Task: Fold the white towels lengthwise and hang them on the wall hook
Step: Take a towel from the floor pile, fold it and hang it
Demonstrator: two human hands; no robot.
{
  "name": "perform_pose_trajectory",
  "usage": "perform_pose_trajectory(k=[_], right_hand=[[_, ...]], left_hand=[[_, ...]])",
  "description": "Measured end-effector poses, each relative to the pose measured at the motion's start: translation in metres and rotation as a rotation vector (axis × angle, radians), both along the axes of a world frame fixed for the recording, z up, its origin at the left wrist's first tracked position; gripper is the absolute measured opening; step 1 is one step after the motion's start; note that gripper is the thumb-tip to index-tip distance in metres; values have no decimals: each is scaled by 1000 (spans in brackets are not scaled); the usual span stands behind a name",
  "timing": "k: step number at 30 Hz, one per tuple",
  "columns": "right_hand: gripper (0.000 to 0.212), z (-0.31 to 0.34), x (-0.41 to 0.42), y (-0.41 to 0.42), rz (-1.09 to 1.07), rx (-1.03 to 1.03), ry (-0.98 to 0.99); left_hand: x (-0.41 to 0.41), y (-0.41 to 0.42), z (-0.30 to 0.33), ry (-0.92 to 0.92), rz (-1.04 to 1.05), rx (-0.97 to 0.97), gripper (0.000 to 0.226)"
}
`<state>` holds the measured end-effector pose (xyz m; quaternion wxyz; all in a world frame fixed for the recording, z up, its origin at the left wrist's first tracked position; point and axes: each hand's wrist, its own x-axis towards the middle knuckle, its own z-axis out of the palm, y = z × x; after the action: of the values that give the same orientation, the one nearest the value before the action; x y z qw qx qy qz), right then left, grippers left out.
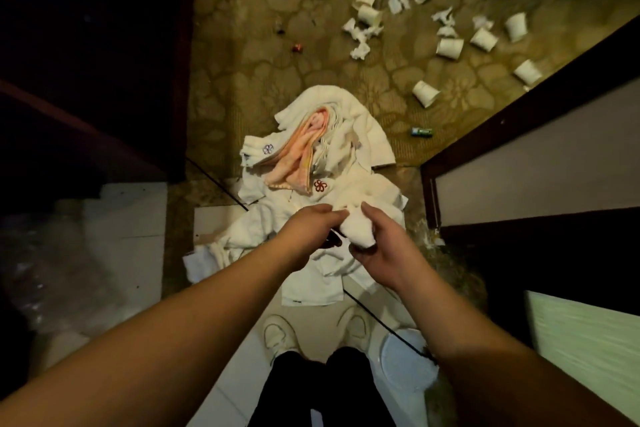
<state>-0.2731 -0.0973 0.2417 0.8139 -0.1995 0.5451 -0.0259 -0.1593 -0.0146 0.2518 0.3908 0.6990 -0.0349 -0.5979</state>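
1. over the heap of crumpled white towels (346, 198) on the floor, both hands meet.
2. right hand (377, 250) curls its fingers round a bunched white towel (356, 229), lifted just above the pile.
3. left hand (308, 236) pinches the same bunch at its top.
4. pink-and-orange striped cloth (298, 156) lies on the heap; white paper cups (425, 93) scatter the patterned carpet beyond.

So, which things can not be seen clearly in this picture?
- Wall hook: not in the head view at all.
- White towel held by the left hand and right hand: bunched, so its fold cannot be told.
- Dark item at left: lost in shadow.
- Small objects on the carpet: too small to identify.
- Pile of towels: overlapping, count unclear.
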Motion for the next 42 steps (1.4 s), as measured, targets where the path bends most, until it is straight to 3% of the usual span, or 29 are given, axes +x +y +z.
perform_pose_trajectory(k=[5,9,12,15,20,22,25,28,31,37,39,42], right_hand=[[32,112,9,-3,94,-275,-49],[35,206,6,2,158,-528,-10],[29,269,-1,10,184,-570,-137],[22,330,-6,20,290,-564,-290],[52,408,-11,31,596,-704,-472],[45,434,-12,40,765,-894,-518],[24,478,-9,68,891,-1118,-544],[4,513,-8,102,937,-1331,-579],[30,540,-11,134,905,-1484,-583],[39,596,-43,219,895,-1603,-568],[36,611,-58,249,988,-1611,-559],[32,627,-79,288,1119,-1601,-490]], left_hand=[[-3,5,113,-204,29,-47,21],[-2,17,196,-473,71,-70,22],[-1,33,249,-573,131,-121,23],[-2,57,299,-568,184,-133,22],[-7,102,368,-475,397,-187,28],[-11,119,390,-451,440,-160,32],[-17,148,423,-362,505,-136,19],[-26,182,452,-330,478,-184,29],[-44,217,481,-397,431,-277,34],[-101,308,541,-581,347,-527,72],[-121,337,556,-688,263,-562,71],[-147,372,572,-862,174,-554,36]])
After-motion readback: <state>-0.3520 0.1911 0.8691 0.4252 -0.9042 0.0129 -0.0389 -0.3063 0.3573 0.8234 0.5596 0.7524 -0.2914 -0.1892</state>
